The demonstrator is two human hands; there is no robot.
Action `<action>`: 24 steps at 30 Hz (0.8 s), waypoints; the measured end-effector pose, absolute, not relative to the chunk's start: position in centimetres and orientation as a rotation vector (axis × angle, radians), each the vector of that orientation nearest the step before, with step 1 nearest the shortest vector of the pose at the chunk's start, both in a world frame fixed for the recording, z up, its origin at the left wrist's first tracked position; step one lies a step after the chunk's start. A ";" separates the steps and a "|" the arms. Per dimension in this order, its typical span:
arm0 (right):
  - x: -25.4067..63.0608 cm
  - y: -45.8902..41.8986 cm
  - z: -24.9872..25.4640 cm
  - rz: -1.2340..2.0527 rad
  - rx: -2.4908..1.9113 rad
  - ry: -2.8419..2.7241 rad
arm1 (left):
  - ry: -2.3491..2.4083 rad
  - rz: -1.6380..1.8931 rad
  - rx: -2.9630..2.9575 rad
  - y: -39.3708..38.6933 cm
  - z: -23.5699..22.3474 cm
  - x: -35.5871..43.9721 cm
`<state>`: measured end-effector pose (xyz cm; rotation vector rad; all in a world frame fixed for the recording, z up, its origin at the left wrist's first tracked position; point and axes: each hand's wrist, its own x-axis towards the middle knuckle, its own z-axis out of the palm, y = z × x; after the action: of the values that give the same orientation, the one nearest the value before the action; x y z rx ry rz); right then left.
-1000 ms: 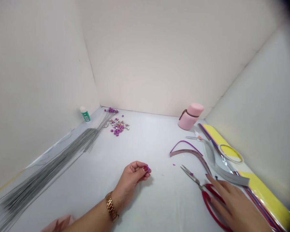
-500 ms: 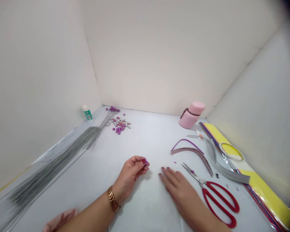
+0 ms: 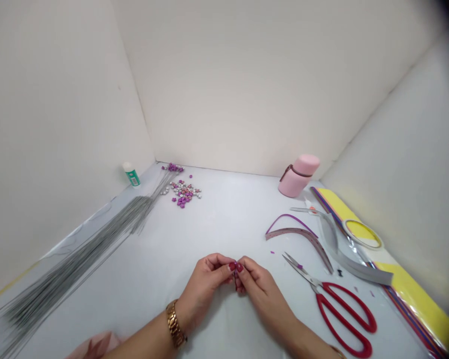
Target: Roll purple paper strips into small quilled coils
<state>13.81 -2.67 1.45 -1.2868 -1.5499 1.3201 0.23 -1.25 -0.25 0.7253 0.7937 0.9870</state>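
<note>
My left hand (image 3: 205, 281) and my right hand (image 3: 260, 284) meet at the middle of the white table, fingertips together. A small purple piece (image 3: 235, 271) sits pinched between them, mostly hidden by my fingers. A gold link watch (image 3: 175, 324) circles my left wrist. To the right of my right hand lie red-handled scissors (image 3: 340, 319), their blades pointing up and left, apart from my fingers.
Right of the hands lie a purple paper strip (image 3: 290, 222), a paper ruler strip (image 3: 303, 239), a tape roll (image 3: 362, 234) and yellow paper sheets (image 3: 411, 284). Far back stand a pink bottle (image 3: 298, 175) and a glue bottle (image 3: 131, 174), with loose beads (image 3: 183, 193). Long wires (image 3: 75, 259) lie left.
My right hand has left the scissors area and moved left to join my left hand at the purple piece. The scissors lie uncovered.
</note>
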 end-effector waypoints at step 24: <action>14.6 -3.7 0.0 0.910 -1.390 -1.994 | 1.048 1.064 1.460 -2.2 0.8 -0.4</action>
<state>14.64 -3.69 -0.04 -1.3903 -1.9939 0.9105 -0.39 -2.23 0.76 1.4596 1.0478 1.0642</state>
